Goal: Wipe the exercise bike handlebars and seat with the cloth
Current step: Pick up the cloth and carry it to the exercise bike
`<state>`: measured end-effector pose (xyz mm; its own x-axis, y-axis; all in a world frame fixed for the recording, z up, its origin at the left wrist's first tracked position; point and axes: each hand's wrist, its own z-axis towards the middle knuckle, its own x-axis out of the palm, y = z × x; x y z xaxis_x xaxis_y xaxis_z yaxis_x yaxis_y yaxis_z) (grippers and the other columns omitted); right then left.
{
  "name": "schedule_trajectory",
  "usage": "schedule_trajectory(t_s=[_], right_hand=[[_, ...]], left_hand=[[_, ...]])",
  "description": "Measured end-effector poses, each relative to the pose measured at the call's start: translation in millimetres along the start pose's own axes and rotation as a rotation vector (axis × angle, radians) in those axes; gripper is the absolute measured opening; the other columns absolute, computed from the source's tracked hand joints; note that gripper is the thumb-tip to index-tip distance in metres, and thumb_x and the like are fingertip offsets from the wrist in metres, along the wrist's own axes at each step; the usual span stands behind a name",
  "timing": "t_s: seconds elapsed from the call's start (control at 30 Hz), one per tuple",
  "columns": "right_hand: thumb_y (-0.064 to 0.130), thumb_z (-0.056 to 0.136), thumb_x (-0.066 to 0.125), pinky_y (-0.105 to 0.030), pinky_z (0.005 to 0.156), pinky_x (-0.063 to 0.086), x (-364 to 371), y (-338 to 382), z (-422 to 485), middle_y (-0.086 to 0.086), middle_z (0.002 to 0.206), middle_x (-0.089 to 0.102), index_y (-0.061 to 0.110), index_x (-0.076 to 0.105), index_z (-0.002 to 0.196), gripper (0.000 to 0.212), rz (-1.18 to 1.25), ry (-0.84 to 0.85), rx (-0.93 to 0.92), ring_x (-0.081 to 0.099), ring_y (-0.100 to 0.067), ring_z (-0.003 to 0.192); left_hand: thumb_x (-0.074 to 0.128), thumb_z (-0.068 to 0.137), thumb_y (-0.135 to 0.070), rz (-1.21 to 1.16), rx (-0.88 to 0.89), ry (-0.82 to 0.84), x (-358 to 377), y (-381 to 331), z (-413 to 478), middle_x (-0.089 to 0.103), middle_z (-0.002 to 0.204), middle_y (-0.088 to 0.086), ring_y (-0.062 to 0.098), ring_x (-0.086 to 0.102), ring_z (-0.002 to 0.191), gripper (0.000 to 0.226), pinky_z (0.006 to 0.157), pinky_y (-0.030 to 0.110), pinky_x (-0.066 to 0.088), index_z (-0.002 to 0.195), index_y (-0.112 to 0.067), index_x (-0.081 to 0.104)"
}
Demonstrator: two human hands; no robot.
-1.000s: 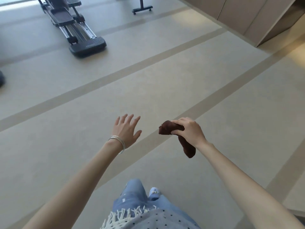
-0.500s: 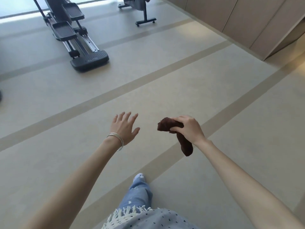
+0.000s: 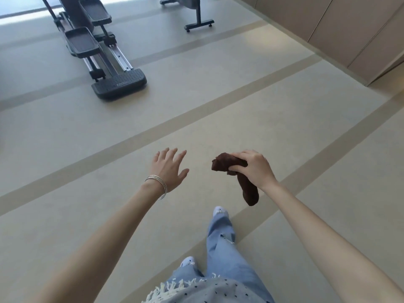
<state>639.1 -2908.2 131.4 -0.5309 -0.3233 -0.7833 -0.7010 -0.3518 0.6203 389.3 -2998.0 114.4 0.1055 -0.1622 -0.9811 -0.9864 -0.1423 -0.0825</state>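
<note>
My right hand point(image 3: 254, 169) grips a dark brown cloth point(image 3: 227, 165), bunched at the front with one end hanging down below the wrist. My left hand point(image 3: 169, 169) is held out beside it, fingers spread and holding nothing, with silver bangles on the wrist. Far ahead at the top edge stands the exercise bike point(image 3: 194, 9); only its rear foot bar and lower frame show. Its handlebars and seat are out of view.
An elliptical trainer point(image 3: 98, 53) with two pedals and a rail base stands on the floor at the upper left. Beige cabinet panels point(image 3: 349, 33) run along the upper right. My legs in blue jeans point(image 3: 220, 248) step over the striped grey floor.
The view has moved forward: the elliptical and the bike's foot bar have come nearer and lower in view. My right foot has stepped ahead. Both hands keep their pose, the cloth still gripped.
</note>
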Motion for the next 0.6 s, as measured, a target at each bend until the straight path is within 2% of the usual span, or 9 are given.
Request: schedule_trajectory(t_s=[0.17, 0.4, 0.6], right_hand=[[0.027, 0.073, 0.074, -0.032, 0.076, 0.043, -22, -25, 89, 0.013, 0.083, 0.059, 0.031, 0.069, 0.104, 0.031, 0.013, 0.037, -0.035, 0.052, -0.014, 0.087], [0.025, 0.073, 0.074, -0.032, 0.074, 0.042, -79, -54, 220, 0.011, 0.083, 0.06, 0.031, 0.069, 0.103, 0.031, 0.023, 0.02, -0.085, 0.052, -0.014, 0.086], [0.027, 0.074, 0.074, -0.031, 0.075, 0.042, -93, -71, 299, 0.014, 0.083, 0.055, 0.031, 0.068, 0.105, 0.032, -0.004, 0.064, -0.124, 0.05, -0.013, 0.087]], left_hand=[[0.037, 0.092, -0.051, 0.009, -0.024, -0.011, -13, -1, 83, 0.027, 0.153, 0.005, 0.028, 0.02, 0.141, 0.061, 0.115, 0.041, 0.016, 0.146, -0.026, 0.02], [0.04, 0.092, -0.049, -0.018, -0.056, -0.059, -55, -22, 210, 0.029, 0.151, 0.006, 0.03, 0.021, 0.14, 0.061, 0.115, 0.041, 0.017, 0.145, -0.025, 0.022], [0.039, 0.092, -0.049, -0.037, -0.058, -0.023, -63, -40, 284, 0.026, 0.152, 0.005, 0.028, 0.02, 0.14, 0.061, 0.116, 0.041, 0.016, 0.146, -0.025, 0.02]])
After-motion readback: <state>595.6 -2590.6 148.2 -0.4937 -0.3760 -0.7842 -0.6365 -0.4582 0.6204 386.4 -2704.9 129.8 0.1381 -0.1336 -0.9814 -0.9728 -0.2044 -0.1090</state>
